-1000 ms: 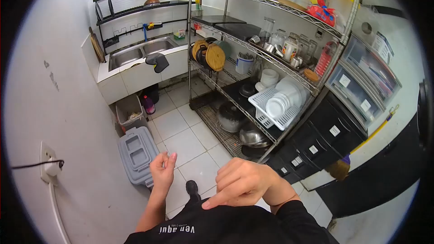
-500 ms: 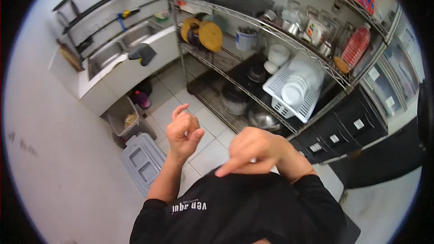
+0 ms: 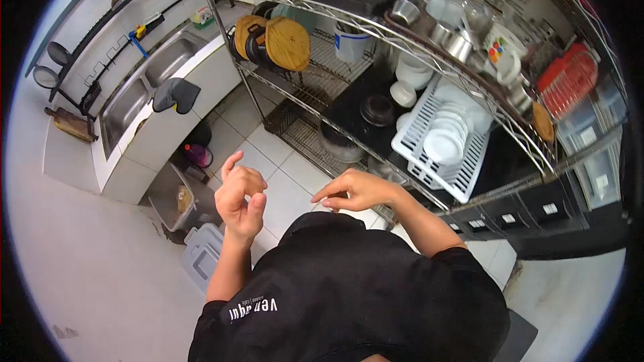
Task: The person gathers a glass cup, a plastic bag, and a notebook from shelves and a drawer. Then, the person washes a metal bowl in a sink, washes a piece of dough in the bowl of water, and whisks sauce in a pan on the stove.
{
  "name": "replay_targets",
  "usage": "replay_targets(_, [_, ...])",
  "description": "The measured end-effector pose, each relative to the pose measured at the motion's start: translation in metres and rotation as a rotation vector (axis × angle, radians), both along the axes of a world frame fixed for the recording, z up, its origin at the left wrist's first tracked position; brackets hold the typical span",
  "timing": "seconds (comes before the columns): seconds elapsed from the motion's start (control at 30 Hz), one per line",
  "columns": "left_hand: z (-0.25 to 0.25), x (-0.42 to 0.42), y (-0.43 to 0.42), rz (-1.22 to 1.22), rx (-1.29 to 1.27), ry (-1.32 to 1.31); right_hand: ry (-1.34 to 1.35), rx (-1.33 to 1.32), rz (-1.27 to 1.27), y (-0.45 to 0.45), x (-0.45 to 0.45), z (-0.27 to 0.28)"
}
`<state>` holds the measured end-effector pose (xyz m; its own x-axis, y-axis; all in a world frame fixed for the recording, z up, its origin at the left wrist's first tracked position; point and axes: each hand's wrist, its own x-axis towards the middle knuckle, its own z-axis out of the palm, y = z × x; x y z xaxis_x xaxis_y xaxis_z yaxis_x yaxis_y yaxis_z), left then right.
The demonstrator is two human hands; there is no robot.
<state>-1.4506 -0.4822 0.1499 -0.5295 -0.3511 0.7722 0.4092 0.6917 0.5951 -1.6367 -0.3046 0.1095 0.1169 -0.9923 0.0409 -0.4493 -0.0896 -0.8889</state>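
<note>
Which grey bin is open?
The bin nearer the sink: it has no lid on, and pale contents show inside. The other is covered by a grey lid.

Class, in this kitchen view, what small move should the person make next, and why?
Perhaps ease the right grip toward the white dish rack. Both it and the left grip look empty, the right appears closer to the rack, and the white dishes there look uncovered.
</note>
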Motion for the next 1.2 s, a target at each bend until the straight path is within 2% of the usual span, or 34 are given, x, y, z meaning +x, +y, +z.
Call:
replay_targets(0.1, [0.004, -0.033, -0.018, 0.006, -0.043, -0.026, -0.06, 0.053, -0.087, -0.019, -0.034, -0.002])
replay_targets(0.3, [-0.011, -0.083, -0.027, -0.088, -0.059, -0.138, -0.074, 0.039, -0.03, -0.063, -0.059, 0.01])
replay_targets(0.43, [0.003, -0.108, -0.039, -0.194, -0.141, -0.141, -0.095, -0.017, -0.013, -0.071, -0.067, -0.007])
replay_targets(0.5, [0.03, -0.121, -0.031, -0.497, 0.09, -0.158, 0.021, -0.107, -0.058, -0.07, -0.071, -0.018])
replay_targets(0.57, [0.069, -0.118, -0.026, -0.994, 0.262, -0.21, -0.069, -0.074, -0.094, -0.066, -0.065, -0.022])
replay_targets(0.63, [0.106, -0.12, -0.027, -1.452, 0.143, -0.085, -0.144, -0.047, -0.169, -0.073, -0.056, -0.021])
replay_targets(0.67, [0.12, -0.115, -0.028, -1.577, 0.183, -0.047, -0.083, 0.072, -0.143, -0.076, -0.058, -0.011])
replay_targets(0.73, [0.129, -0.095, -0.019, -1.636, 0.265, 0.2, -0.079, 0.152, -0.18, -0.085, -0.051, 0.001])
replay_targets(0.83, [0.152, -0.085, -0.041, -1.412, 0.076, 0.542, 0.008, 0.143, -0.211, -0.1, -0.047, -0.006])
replay_targets(0.87, [0.158, -0.079, -0.053, -1.452, 0.059, 0.49, -0.021, 0.146, -0.23, -0.106, -0.045, -0.003])
replay_targets(0.9, [0.157, -0.073, -0.055, -1.42, 0.065, 0.506, -0.052, 0.215, -0.253, -0.113, -0.039, 0.007])
replay_targets(0.97, [0.154, -0.063, -0.062, -1.355, 0.077, 0.536, -0.048, 0.18, -0.222, -0.13, -0.035, 0.007])
replay_targets(1.1, [0.155, -0.052, -0.086, -1.211, -0.195, 0.632, -0.045, 0.199, -0.195, -0.164, -0.018, 0.019])
replay_targets(1.17, [0.163, -0.037, -0.101, -1.159, -0.226, 0.564, 0.029, 0.301, -0.195, -0.177, -0.009, 0.031])
replay_targets(1.2, [0.17, -0.029, -0.111, -1.138, -0.243, 0.54, 0.013, 0.172, -0.212, -0.18, 0.003, 0.049])
